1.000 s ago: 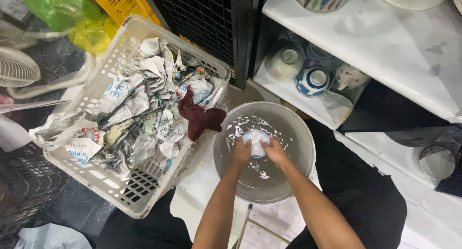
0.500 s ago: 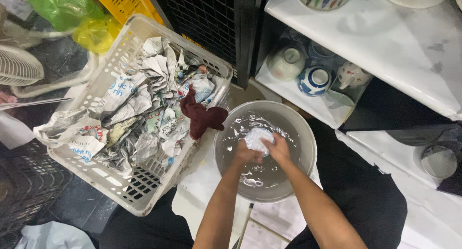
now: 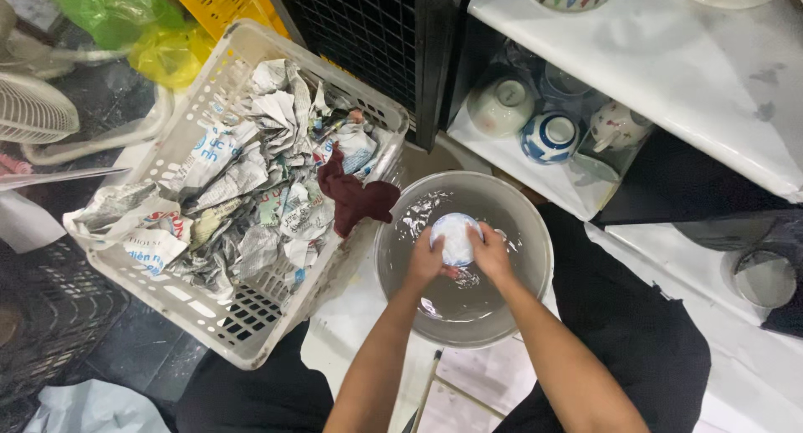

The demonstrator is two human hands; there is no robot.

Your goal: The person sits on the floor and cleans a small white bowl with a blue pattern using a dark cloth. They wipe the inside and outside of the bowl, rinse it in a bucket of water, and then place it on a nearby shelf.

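Head view: the left hand (image 3: 425, 261) and right hand (image 3: 492, 256) were both clasped on a small white bowl (image 3: 456, 236), held between them over a water-filled grey basin (image 3: 535, 257). A white basket (image 3: 242, 333) of crumpled newspaper sat left of the left hand.

small white bowl (image 3: 456, 236) over water-filled basin (image 3: 401, 224)

The scene is lit evenly from overhead; glare is thrown off the water in the basin (image 3: 462, 257) and the white shelf (image 3: 669, 73); the lower corners are left dim; slight softness is seen throughout.
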